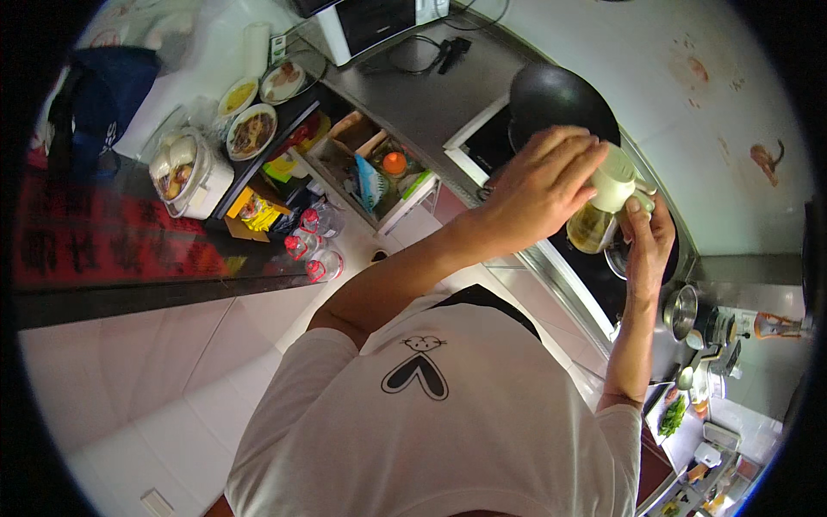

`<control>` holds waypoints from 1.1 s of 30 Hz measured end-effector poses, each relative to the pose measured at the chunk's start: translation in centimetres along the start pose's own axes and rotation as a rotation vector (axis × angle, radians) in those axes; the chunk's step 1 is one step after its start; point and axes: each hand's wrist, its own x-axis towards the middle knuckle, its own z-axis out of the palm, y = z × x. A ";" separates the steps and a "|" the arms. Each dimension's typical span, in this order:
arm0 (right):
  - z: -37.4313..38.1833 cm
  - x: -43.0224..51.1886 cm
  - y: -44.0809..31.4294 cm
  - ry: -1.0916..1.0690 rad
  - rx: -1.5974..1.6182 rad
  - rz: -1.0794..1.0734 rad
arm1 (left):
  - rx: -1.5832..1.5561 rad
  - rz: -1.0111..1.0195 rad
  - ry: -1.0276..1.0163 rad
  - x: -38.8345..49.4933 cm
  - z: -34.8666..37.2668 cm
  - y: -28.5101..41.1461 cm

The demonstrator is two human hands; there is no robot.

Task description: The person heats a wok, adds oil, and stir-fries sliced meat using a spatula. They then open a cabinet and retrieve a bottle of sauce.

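Observation:
My right hand (648, 236) grips the pale green handle of a glass oil dispenser (589, 227). Yellowish liquid shows through its clear body. My left hand (546, 187) is at the dispenser's pale green lid (612, 178), its fingers on one side and thumb below; the fingers partly hide the lid. The dispenser is held above a black cooktop (585, 284). Just beyond my left hand stands a black wok (562, 100). A metal rim (617, 262) shows partly behind the dispenser.
An open drawer (407, 203) holds an orange-capped bottle (394, 163) and packets. Red-capped bottles (324, 265) stand on the floor. Dishes of food (252, 132) sit on a dark shelf at left. A steel bowl (681, 312) and a cutting board with greens (673, 417) lie right.

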 end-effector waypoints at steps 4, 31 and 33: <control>8.6 3.6 -4.0 -0.223 -0.098 -0.038 | -0.027 -0.188 0.105 -2.1 -9.2 -5.4; 60.4 11.6 45.0 -0.092 -0.552 0.467 | -0.264 -1.535 -0.218 -46.5 -22.4 -25.6; 60.6 11.1 48.1 -0.158 -0.618 0.296 | -0.357 -1.590 -0.182 -46.7 -20.8 -25.8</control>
